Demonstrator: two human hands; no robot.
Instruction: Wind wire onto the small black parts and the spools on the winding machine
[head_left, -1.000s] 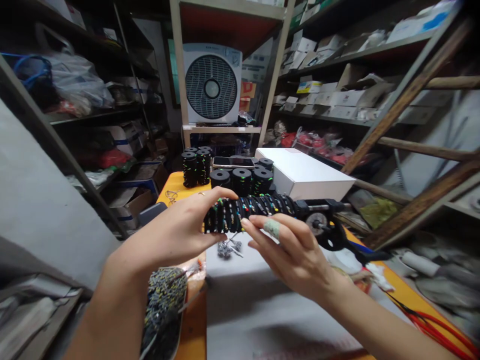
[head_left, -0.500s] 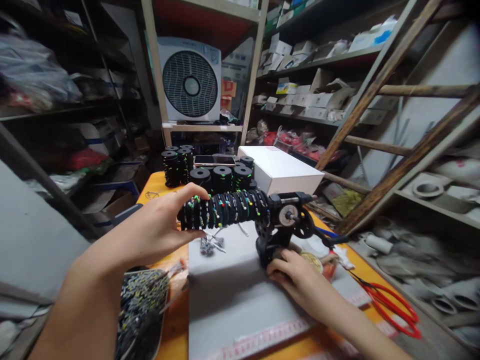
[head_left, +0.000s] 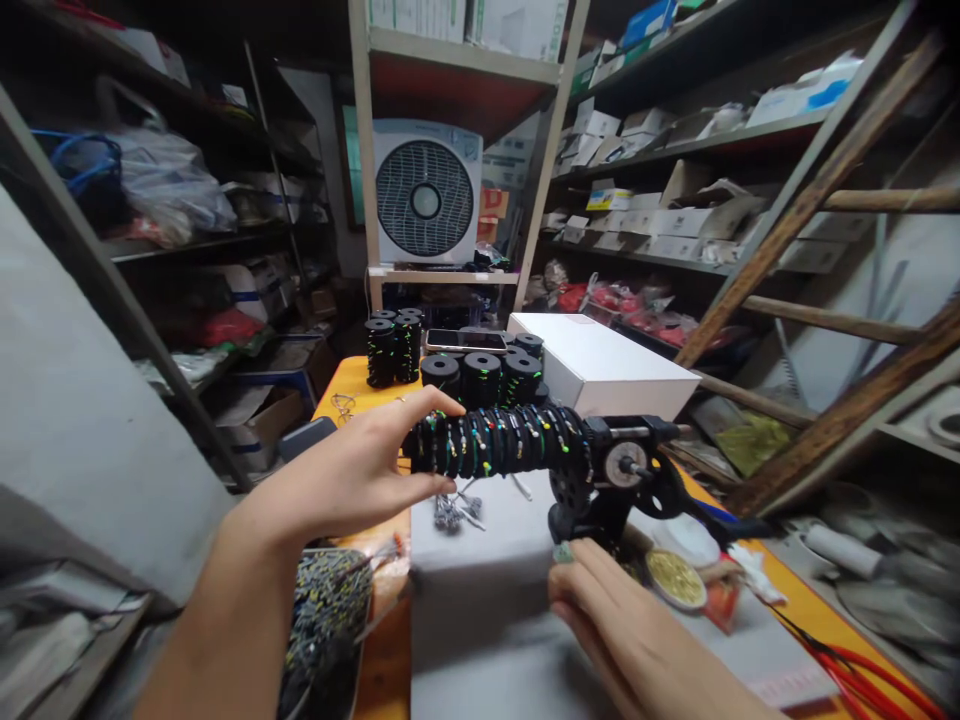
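My left hand (head_left: 375,460) wraps thumb and fingers round the left end of a row of black foam line spools (head_left: 495,440). Cords with small coloured beads and metal bits are wound on them. The row lies level, its right end at a black hand-cranked winder (head_left: 615,470) with gears and a round dial. Below the winder, my right hand (head_left: 622,620) is closed above the white board (head_left: 480,620), apart from the winder's base. A small pale green piece (head_left: 562,552) shows at its fingertips; what it is stays unclear.
Several standing black spools (head_left: 481,378), a phone (head_left: 465,341) and a white box (head_left: 615,365) are at the back. Small parts fill a tray (head_left: 366,640) at left. A dish of gold bits (head_left: 676,580) and red-handled scissors (head_left: 862,670) are at right, near a wooden ladder (head_left: 802,220).
The camera view has shifted, so the scene sits further right and lower. My right hand has drawn back from the winder's base, with a pale green piece showing at its fingertips. My left hand keeps its hold.
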